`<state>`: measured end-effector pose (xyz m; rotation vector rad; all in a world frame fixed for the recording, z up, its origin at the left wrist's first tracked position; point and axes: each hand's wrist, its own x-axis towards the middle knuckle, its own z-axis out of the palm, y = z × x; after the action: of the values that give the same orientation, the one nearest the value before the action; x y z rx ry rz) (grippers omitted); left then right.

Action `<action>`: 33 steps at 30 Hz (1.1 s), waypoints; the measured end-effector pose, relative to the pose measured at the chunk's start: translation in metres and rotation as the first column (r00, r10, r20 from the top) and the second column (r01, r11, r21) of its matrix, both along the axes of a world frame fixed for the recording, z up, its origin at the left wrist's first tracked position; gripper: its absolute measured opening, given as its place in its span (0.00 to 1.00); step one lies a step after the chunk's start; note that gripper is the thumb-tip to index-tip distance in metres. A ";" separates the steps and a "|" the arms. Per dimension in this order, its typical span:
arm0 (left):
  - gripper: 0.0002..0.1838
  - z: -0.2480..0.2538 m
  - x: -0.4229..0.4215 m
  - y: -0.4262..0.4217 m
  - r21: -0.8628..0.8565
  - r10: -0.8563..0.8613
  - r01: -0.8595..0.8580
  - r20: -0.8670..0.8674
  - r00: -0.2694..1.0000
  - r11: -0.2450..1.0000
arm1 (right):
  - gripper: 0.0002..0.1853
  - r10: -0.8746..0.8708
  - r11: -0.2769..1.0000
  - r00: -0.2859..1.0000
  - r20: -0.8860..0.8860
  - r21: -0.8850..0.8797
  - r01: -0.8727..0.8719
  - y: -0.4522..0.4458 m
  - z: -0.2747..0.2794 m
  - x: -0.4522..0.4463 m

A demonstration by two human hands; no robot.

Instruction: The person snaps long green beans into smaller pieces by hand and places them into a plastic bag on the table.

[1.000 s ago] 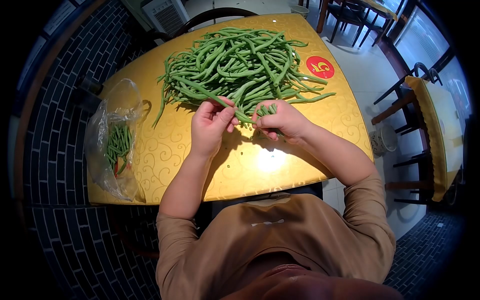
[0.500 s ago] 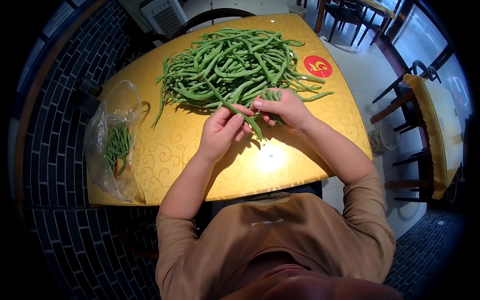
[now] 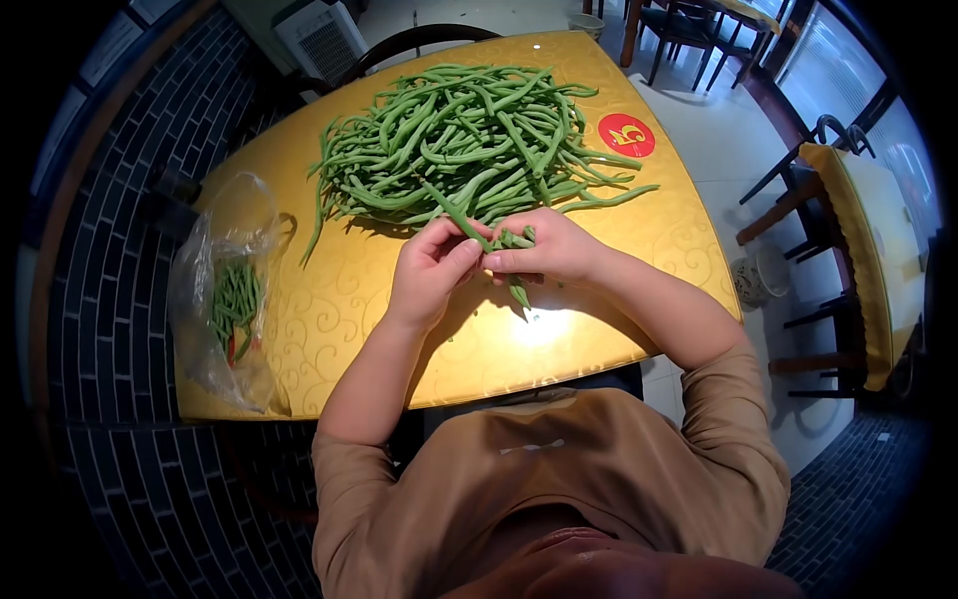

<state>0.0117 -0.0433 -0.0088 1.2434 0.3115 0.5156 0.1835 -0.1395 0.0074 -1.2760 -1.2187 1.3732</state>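
Between thumb and fingers my left hand (image 3: 431, 272) pinches a long green bean (image 3: 454, 212), whose upper end points toward the pile. My right hand (image 3: 555, 246) is closed around several short bean pieces (image 3: 517, 240), its thumb meeting the bean beside my left fingertips. Below the fingers a pointed bean end (image 3: 519, 292) sticks out over the table; the hands hide how it joins the rest. Just beyond both hands lies a big heap of green beans (image 3: 449, 140). At the left, a clear plastic bag (image 3: 195, 299) holds short bean pieces (image 3: 238, 299).
The table (image 3: 339, 319) has a shiny gold patterned cover, with a red round sticker (image 3: 627, 135) near its right edge. A chair (image 3: 419, 38) stands at the far side. Another table (image 3: 878, 270) with chairs is at the right, a waste bin (image 3: 763, 275) between.
My hands have come together, and my right thumb now meets the bean that my left hand holds. The bean's lower part is now mostly covered by my fingers.
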 end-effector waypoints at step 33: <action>0.37 0.008 0.009 -0.021 0.302 0.062 -0.023 -0.120 0.991 0.953 | 0.10 -0.078 0.993 0.972 -0.221 0.070 0.095 0.005 -0.013 0.007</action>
<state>0.0204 -0.0644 -0.0010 1.5723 0.3784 0.5345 0.1908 -0.1349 -0.0056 -1.0790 -1.0449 1.3483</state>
